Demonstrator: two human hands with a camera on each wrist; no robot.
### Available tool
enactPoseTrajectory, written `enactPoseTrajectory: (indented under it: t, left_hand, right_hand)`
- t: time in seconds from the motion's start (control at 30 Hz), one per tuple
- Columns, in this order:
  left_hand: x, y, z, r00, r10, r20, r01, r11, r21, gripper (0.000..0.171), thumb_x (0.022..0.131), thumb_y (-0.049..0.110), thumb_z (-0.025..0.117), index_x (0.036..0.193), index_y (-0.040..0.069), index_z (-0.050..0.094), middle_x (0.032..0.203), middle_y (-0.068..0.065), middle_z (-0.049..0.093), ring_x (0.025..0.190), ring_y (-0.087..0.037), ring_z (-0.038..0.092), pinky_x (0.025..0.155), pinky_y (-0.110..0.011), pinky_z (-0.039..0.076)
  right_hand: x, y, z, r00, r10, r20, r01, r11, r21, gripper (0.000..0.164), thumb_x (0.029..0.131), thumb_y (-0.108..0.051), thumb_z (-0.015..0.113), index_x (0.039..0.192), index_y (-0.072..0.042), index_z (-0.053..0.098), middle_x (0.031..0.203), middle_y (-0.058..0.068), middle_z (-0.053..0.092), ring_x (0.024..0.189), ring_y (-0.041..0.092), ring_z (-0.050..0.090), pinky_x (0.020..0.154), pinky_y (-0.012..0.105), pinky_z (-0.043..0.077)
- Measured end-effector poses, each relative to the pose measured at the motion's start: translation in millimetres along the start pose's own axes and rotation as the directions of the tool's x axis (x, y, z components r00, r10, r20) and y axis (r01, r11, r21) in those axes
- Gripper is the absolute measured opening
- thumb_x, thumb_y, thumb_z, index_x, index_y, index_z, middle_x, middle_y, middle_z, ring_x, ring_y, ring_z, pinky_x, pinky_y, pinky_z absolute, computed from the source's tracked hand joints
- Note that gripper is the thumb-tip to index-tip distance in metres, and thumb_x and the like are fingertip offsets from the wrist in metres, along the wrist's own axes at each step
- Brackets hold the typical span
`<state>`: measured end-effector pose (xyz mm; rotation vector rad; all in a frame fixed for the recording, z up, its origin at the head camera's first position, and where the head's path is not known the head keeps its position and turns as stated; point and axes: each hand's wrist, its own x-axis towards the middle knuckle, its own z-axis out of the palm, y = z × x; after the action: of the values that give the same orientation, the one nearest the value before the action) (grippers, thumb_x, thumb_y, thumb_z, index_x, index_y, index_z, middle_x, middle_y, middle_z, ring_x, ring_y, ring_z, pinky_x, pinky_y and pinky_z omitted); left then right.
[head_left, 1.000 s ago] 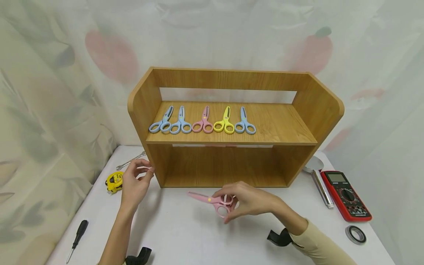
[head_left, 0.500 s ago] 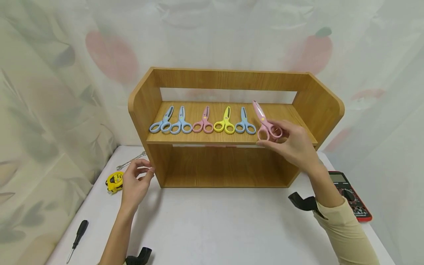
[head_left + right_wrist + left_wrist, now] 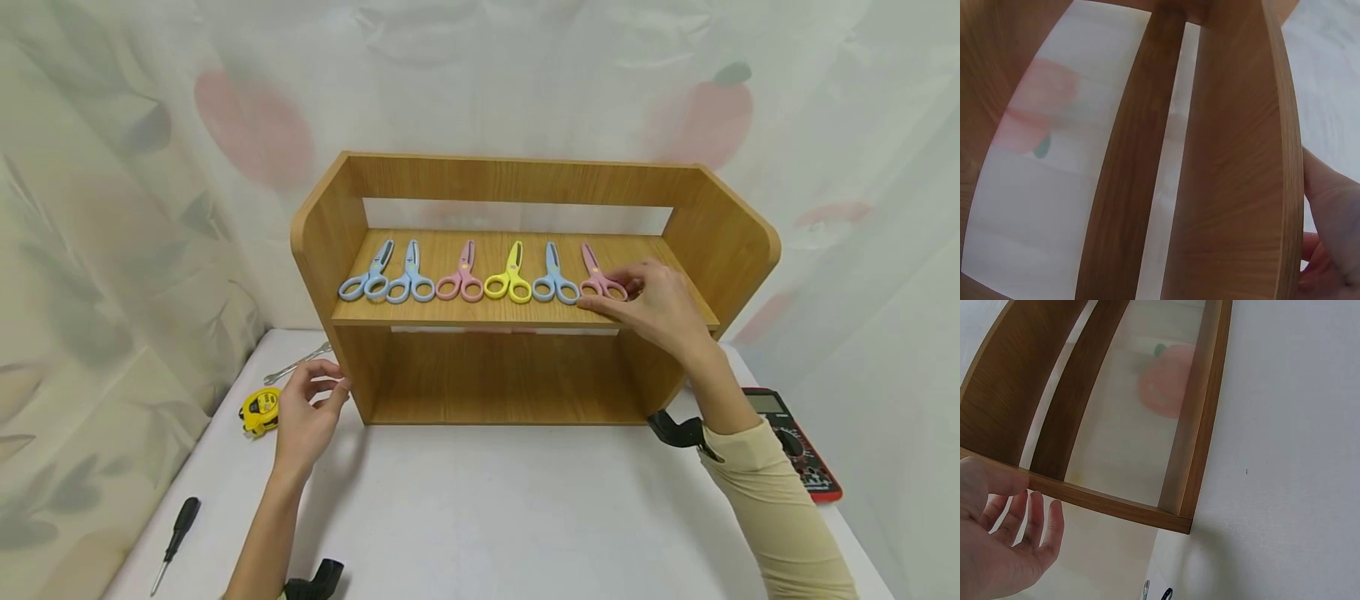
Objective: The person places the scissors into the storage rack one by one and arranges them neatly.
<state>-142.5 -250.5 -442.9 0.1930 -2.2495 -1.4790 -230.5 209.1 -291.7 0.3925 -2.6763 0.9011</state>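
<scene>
At the right end of a row on the upper shelf lies a pair of pink scissors (image 3: 593, 268). My right hand (image 3: 660, 312) holds it by the handle loops, thumb at the near left loop and fingers over the right one. Beside it are blue scissors (image 3: 553, 279), then yellow scissors (image 3: 512, 275) and more pairs to the left. In the right wrist view the shelf board hides most of my right hand (image 3: 1335, 231) and the scissors. My left hand (image 3: 307, 417) rests its fingertips against the left side panel of the wooden shelf (image 3: 356, 375), fingers loosely bent.
Left of the shelf lie a wrench (image 3: 296, 364), a yellow tape measure (image 3: 260, 412) and a screwdriver (image 3: 180, 533). A red multimeter (image 3: 806, 458) at the right is partly covered by my right arm. A patterned curtain hangs behind the white table (image 3: 480, 508).
My right hand has carried the pink scissors up from the table in front of the shelf and lowered them onto the upper board, right of the blue pair. My left hand has stayed put.
</scene>
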Motion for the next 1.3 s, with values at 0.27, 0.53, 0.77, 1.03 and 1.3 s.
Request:
enactPoseTrajectory:
  t: [0.27,0.53,0.77,1.03,1.3]
  left_hand:
    - [-0.1,-0.4,0.3,1.0,-0.006,-0.003,0.006,1.0,0.008,0.029,0.101,0.004,0.073,0.128,0.006,0.062,0.122,-0.007,0.066,0.098,-0.003,0.065,0.076,-0.011,0.055]
    - [-0.1,-0.4,1.2,1.0,0.009,-0.006,-0.009,1.0,-0.008,0.028,0.1,0.002,0.074,0.126,0.004,0.063,0.12,-0.005,0.065,0.096,-0.002,0.065,0.075,-0.012,0.055]
    - [0.2,-1.1,-0.3,1.0,0.003,-0.005,-0.003,1.0,0.001,0.029,0.101,0.003,0.074,0.127,0.005,0.063,0.121,-0.006,0.066,0.097,-0.002,0.065,0.076,-0.011,0.055]
    - [1.0,-5.1,-2.1,1.0,-0.001,-0.01,0.001,1.0,0.005,0.03,0.1,0.003,0.075,0.127,0.005,0.063,0.121,-0.006,0.066,0.096,-0.001,0.066,0.076,-0.011,0.056]
    - [0.9,-4.2,1.3,1.0,-0.003,0.002,0.003,1.0,-0.009,0.029,0.1,0.004,0.075,0.127,0.005,0.063,0.12,-0.005,0.065,0.096,-0.002,0.066,0.075,-0.012,0.056]
  right_hand:
    - [-4,-5,-1,0.993,-0.065,-0.096,0.073,0.994,0.076,0.056,0.086,-0.04,0.092,0.127,-0.004,0.077,0.112,0.017,0.072,0.098,0.027,0.064,0.079,0.023,0.047]
    - [-2,-34,27,0.905,-0.399,-0.148,0.411,0.91,0.063,0.044,0.086,-0.021,0.093,0.124,-0.004,0.078,0.117,0.016,0.072,0.098,0.029,0.064,0.088,0.034,0.052]
    - [2,-63,54,0.845,-0.529,0.073,0.527,0.848,0.048,0.046,0.096,-0.03,0.084,0.136,-0.011,0.074,0.146,0.013,0.066,0.143,0.033,0.059,0.126,0.06,0.039]
    - [18,-113,86,0.751,-0.639,0.167,0.624,0.769,0.14,0.047,0.101,-0.033,0.079,0.14,-0.009,0.071,0.148,0.008,0.068,0.144,0.026,0.06,0.124,0.047,0.044]
    - [23,-132,102,0.758,-0.555,0.343,0.595,0.804,-0.014,0.062,0.106,-0.049,0.067,0.158,-0.017,0.057,0.161,0.002,0.058,0.158,0.024,0.046,0.13,0.055,0.036]
